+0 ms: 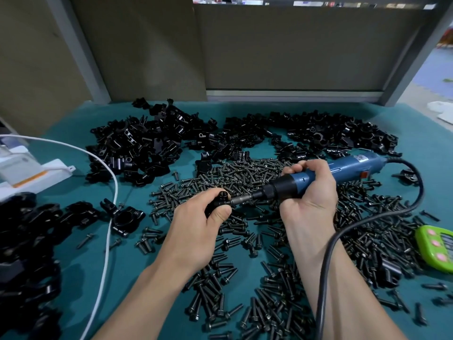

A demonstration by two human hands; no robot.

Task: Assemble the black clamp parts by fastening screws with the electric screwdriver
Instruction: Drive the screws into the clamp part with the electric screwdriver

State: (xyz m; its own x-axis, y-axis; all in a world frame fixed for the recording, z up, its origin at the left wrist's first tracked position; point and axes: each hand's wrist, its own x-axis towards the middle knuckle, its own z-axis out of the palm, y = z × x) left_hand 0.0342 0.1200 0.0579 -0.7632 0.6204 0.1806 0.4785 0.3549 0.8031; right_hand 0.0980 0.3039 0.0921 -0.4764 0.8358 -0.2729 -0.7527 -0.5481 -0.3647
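Observation:
My left hand (196,222) grips a black clamp part (217,201) above the screw pile, mostly hidden by my fingers. My right hand (308,192) holds the blue electric screwdriver (343,169) almost level, pointing left. Its bit (242,199) meets the side of the clamp part at my left thumb. A wide spread of black screws (257,241) covers the green mat under both hands. Loose black clamp parts lie in heaps at the back left (137,148) and back right (331,133).
The screwdriver's black cord (343,231) loops right and crosses my right forearm. A white cable (107,217) curves down the left side from a white device (29,173). More clamps (24,241) are piled at the left edge. A green counter (438,246) sits at the right.

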